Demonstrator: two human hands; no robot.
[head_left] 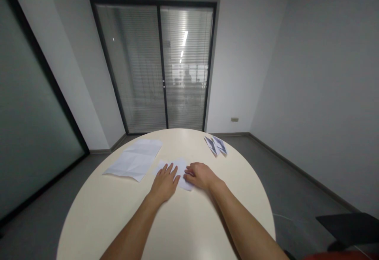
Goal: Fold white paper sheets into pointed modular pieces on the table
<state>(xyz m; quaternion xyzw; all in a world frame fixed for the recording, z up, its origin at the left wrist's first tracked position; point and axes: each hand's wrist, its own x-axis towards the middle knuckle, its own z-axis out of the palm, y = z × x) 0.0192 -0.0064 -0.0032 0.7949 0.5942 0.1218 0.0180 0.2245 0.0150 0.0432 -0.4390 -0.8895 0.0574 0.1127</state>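
Note:
A small folded white paper (179, 165) lies on the round cream table (118, 204). My left hand (164, 182) rests flat on its left part, fingers stretched out and slightly apart. My right hand (199, 175) sits on the paper's right edge with the fingers curled and pressed down on it. Both forearms reach in from the bottom of the view.
A larger creased white sheet (134, 159) lies to the left. Two small printed cards (216, 145) sit near the table's far right edge. Beyond stand glass doors with blinds (160, 66); a dark chair part (349, 226) shows at lower right.

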